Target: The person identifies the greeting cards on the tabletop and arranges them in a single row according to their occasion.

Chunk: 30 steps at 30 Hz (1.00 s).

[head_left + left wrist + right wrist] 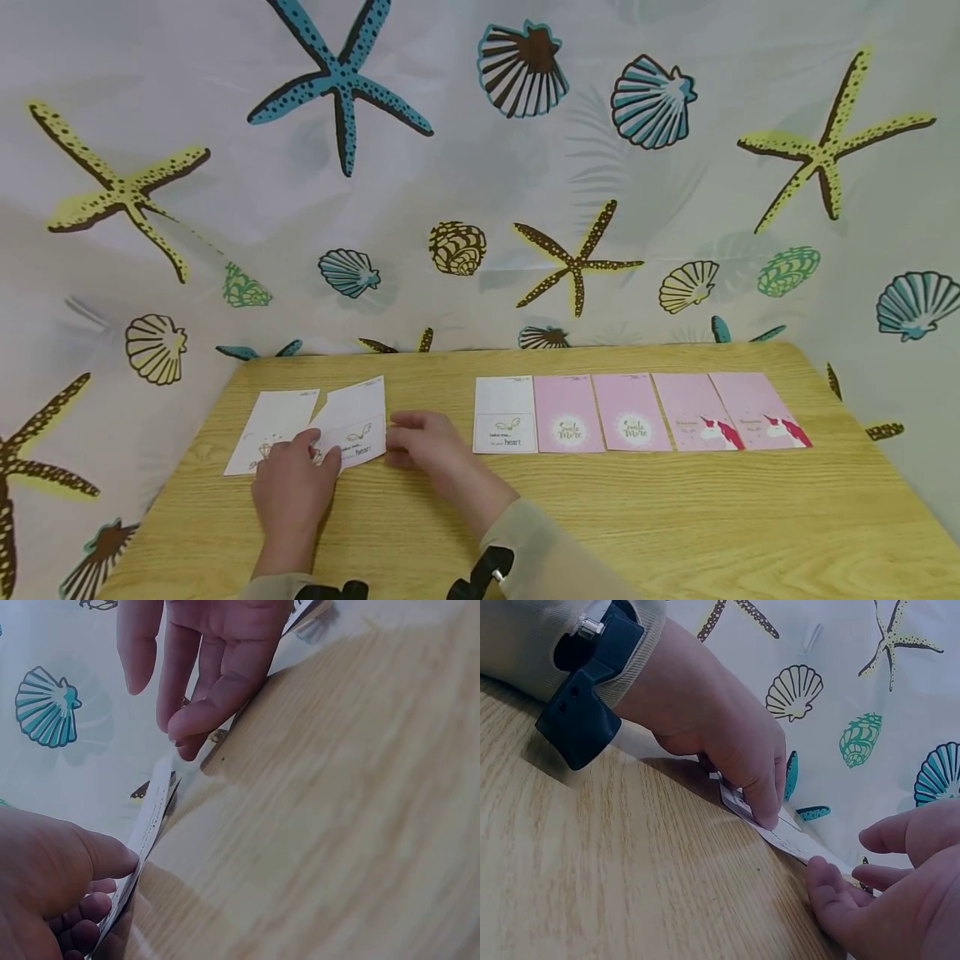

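Note:
On the left part of the table, my left hand (292,483) pinches the lower left corner of a white card (362,412) printed with a winged heart and the word "heart". This card lies tilted and overlaps another white card (279,414) with a gold drawing, partly hidden by the hand. In the left wrist view, the thumb presses on the edge of the white card (154,806). My right hand (433,450) is at the card's right edge with loosely bent fingers, holding nothing; whether its fingertips touch the card is unclear.
Right of the hands lies a row on the wooden table (637,517): a white card (504,396), two pink "Smile More" cards (566,400) and two pink unicorn cards (693,400). A curtain (465,183) with starfish and shells hangs behind the table.

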Tool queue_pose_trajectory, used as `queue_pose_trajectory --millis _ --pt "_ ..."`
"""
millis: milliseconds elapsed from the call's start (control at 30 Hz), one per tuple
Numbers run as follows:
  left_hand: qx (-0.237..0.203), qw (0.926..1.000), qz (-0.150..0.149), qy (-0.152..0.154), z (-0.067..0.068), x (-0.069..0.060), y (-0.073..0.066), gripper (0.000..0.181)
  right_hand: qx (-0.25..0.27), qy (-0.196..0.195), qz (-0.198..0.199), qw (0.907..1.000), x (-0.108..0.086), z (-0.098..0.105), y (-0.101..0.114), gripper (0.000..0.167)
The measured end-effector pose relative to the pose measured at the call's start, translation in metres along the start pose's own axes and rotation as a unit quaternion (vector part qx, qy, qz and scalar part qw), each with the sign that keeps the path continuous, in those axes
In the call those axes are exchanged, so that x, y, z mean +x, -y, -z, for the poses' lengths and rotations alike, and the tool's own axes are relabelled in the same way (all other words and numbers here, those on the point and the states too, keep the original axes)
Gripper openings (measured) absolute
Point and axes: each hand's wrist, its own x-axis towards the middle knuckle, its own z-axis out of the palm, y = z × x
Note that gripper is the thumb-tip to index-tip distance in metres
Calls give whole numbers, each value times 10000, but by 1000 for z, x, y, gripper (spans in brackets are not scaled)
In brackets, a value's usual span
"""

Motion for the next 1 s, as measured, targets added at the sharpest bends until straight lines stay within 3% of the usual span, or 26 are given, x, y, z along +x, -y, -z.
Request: queue_pose_trajectory --millis 200,567,1000 --pt "30 10000 -20 19 2 -1 -3 51 -70 52 49 10000 3 -4 -4 46" --pt "60 9999 21 93 3 -2 -4 49 -1147 -348 260 9925 5 -14 -1 50" --pt "-77 9999 -102 103 6 -2 -2 47 -1305 -714 395 9881 3 -14 -5 46"
